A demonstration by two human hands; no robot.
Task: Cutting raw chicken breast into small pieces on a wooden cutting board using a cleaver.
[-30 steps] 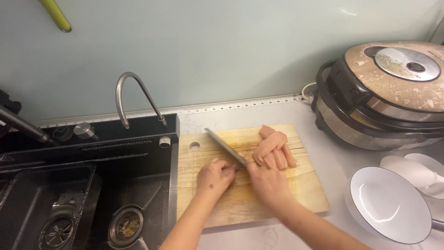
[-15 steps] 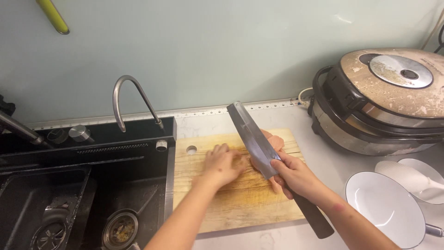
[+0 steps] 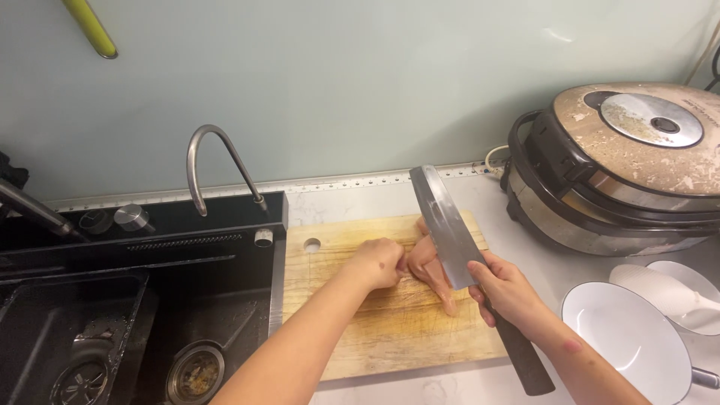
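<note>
1. Near the middle of the frame, a wooden cutting board (image 3: pixel 375 322) is lying on a pale surface (image 3: pixel 352 199), just right of a black sink (image 3: pixel 90 315).
2. On the upper middle of the board, a piece of raw pale pink meat (image 3: pixel 431 274) is resting, partly hidden behind the blade.
3. Reaching in from the bottom centre, the left hand (image 3: pixel 375 262) is curling its fingers and pressing against the left side of the meat; its grip is closed on the meat's edge.
4. Coming in from the lower right, the right hand (image 3: pixel 506 289) is wrapping its grip tightly around a cleaver (image 3: pixel 446 225) where the blade meets the dark handle.
5. That cleaver's broad steel blade is pointing toward the upper middle of the frame, held flat-side up above the meat, and its handle is running down to the bottom right.
6. At the upper right, a large round cooker (image 3: pixel 622 172) with a speckled brown lid is sitting on the surface, well apart from the board.
7. At the lower right, a white bowl (image 3: pixel 626 345) is standing near the right forearm, with a white spoon-like scoop (image 3: pixel 664 289) lying in a second white dish just beyond it.
8. Left of centre, a curved metal tap (image 3: pixel 217 161) is arching over the sink, whose drain (image 3: pixel 195 371) is holding scraps.
9. At the upper left corner, a yellow-green handle (image 3: pixel 94 30) is hanging against the pale wall.
</note>
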